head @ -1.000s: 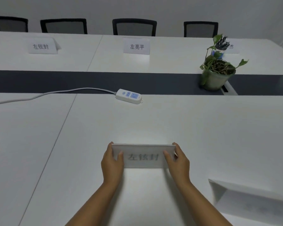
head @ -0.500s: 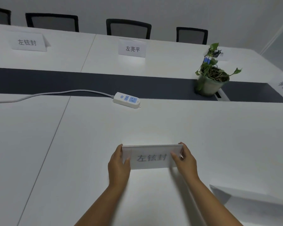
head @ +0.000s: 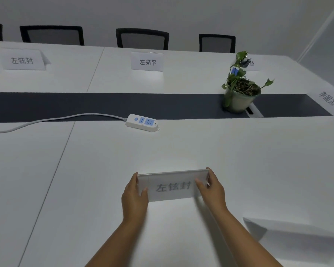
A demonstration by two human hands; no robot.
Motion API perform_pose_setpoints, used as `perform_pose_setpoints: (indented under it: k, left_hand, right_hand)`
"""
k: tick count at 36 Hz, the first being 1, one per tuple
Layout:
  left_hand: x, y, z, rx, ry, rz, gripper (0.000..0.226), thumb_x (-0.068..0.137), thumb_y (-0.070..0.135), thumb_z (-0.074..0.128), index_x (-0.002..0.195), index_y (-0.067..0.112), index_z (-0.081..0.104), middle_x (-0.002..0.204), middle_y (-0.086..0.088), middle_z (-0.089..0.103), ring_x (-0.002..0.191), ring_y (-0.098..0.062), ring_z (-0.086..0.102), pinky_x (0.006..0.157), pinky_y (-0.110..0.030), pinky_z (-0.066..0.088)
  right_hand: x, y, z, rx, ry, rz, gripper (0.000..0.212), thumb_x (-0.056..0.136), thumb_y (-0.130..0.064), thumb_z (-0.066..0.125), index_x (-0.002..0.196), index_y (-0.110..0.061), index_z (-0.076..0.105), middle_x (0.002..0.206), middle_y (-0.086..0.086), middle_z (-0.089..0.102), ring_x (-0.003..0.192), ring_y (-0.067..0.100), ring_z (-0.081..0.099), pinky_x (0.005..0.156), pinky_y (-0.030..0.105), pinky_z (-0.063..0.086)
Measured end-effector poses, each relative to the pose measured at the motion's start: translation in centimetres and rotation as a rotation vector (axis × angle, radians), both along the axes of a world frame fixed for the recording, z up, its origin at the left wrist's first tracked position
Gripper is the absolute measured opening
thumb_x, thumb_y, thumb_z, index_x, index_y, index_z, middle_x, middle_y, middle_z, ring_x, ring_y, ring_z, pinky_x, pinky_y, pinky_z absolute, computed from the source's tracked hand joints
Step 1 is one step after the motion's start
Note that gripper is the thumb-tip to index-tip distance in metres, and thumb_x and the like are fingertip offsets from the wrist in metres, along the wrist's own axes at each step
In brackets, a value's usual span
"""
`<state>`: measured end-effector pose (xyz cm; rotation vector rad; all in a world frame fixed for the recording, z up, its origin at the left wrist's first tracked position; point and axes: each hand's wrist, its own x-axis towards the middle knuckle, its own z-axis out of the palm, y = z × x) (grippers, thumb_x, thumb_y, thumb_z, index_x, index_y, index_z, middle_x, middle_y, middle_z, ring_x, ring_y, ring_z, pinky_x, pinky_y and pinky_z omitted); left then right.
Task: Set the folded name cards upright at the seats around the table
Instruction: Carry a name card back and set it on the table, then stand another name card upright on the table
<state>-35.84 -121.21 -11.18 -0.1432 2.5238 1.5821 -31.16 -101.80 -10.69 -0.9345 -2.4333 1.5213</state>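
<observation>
On the white worktop point(head: 104, 170), the name card point(head: 173, 186) stands at the near seat, pinched at its ends by the left hand point(head: 134, 197) and right hand point(head: 212, 189). Letting go unevenly could splay its fold and tip it flat.

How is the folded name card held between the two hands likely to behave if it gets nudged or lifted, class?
The name card looks like thin folded sheet, so probably very light. Standing on narrow edges, it may tip or slide on the smooth table. The left hand and right hand steady its ends, suggesting it flexes easily.
</observation>
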Motion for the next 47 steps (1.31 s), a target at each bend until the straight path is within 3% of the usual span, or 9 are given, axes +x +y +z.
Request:
perform_pose_setpoints:
  k: [5,11,16,19,25,32,35,39,47]
  left_hand:
    - [1.2,0.1,0.5,-0.040,0.004,0.029,0.069,0.083,0.007,0.057,0.141,0.010,0.018,0.150,-0.010,0.026,0.136,-0.026,0.028,0.112,-0.040,0.026]
    - [7.5,1.5,0.2,0.002,0.126,0.009,0.069,0.078,0.014,0.062,0.137,0.007,0.027,0.145,-0.017,0.026,0.132,-0.023,0.028,0.110,-0.046,0.028]
    - [12.4,6.0,-1.3,0.036,0.215,-0.252,0.054,0.062,0.047,0.044,0.115,0.052,0.031,0.127,0.009,0.044,0.115,-0.011,0.035,0.099,-0.014,0.029]
    - [14.8,9.9,-0.5,0.086,0.118,-0.411,0.061,0.058,0.056,0.041,0.116,0.067,0.028,0.125,0.019,0.036,0.118,-0.006,0.039,0.102,-0.024,0.033]
    - [17.2,17.8,0.3,0.072,-0.070,-0.549,0.070,0.080,0.026,0.061,0.137,0.020,0.021,0.140,-0.002,0.040,0.126,-0.013,0.041,0.102,-0.024,0.035]
    - [17.6,22.8,-0.4,-0.035,0.025,-0.302,0.085,0.053,0.053,0.040,0.116,-0.002,0.056,0.102,-0.023,0.068,0.091,-0.010,0.055,0.074,-0.002,0.036]
    - [18.0,25.5,0.2,-0.103,0.080,-0.219,0.068,0.064,0.044,0.048,0.110,-0.005,0.060,0.096,-0.025,0.068,0.087,-0.016,0.057,0.069,0.008,0.033]
    - [18.0,31.7,2.4,-0.117,0.059,-0.243,0.036,0.085,0.003,0.052,0.121,0.003,0.053,0.102,-0.025,0.065,0.089,-0.033,0.058,0.077,-0.024,0.036]
    - [16.9,44.7,2.1,-0.023,0.085,-0.284,0.038,0.090,0.008,0.046,0.127,0.009,0.048,0.115,-0.012,0.064,0.106,-0.025,0.058,0.089,-0.023,0.038]
  right_hand:
    - [1.1,0.0,1.8,0.029,0.015,0.009,0.064,0.086,-0.019,0.057,0.140,-0.015,0.023,0.148,0.003,0.031,0.134,0.022,0.033,0.111,0.036,0.028]
    - [7.2,1.7,5.1,0.228,0.115,-0.011,0.049,0.085,-0.016,0.057,0.131,-0.018,0.041,0.139,-0.008,0.038,0.131,0.012,0.035,0.106,0.025,0.029]
    - [14.2,5.9,6.7,0.429,0.183,-0.190,0.045,0.079,-0.035,0.053,0.117,-0.011,0.056,0.123,-0.011,0.042,0.123,0.005,0.038,0.090,-0.001,0.029]
    - [17.8,9.7,6.7,0.486,0.132,-0.293,0.057,0.076,-0.043,0.046,0.119,-0.007,0.055,0.125,-0.003,0.048,0.126,0.006,0.035,0.100,0.018,0.026]
    - [21.3,17.7,4.8,0.153,-0.139,-0.335,0.072,0.082,-0.030,0.061,0.140,-0.013,0.022,0.149,0.009,0.028,0.137,0.025,0.025,0.109,0.037,0.024]
    - [21.3,23.2,3.4,-0.046,-0.153,-0.191,0.063,0.077,-0.022,0.068,0.132,-0.013,0.039,0.133,0.002,0.048,0.109,0.014,0.044,0.092,0.020,0.032]
    - [20.6,26.1,4.0,-0.098,-0.076,-0.167,0.062,0.075,-0.017,0.070,0.130,-0.013,0.043,0.136,0.003,0.047,0.123,0.017,0.043,0.100,0.022,0.032]
    - [19.5,32.2,5.5,-0.054,-0.005,-0.158,0.063,0.073,-0.016,0.072,0.130,-0.014,0.044,0.138,0.003,0.045,0.127,0.018,0.041,0.106,0.027,0.033]
    - [19.7,44.7,5.6,0.007,0.056,-0.243,0.064,0.074,-0.014,0.071,0.131,-0.011,0.042,0.136,0.003,0.047,0.125,0.021,0.041,0.099,0.024,0.032]
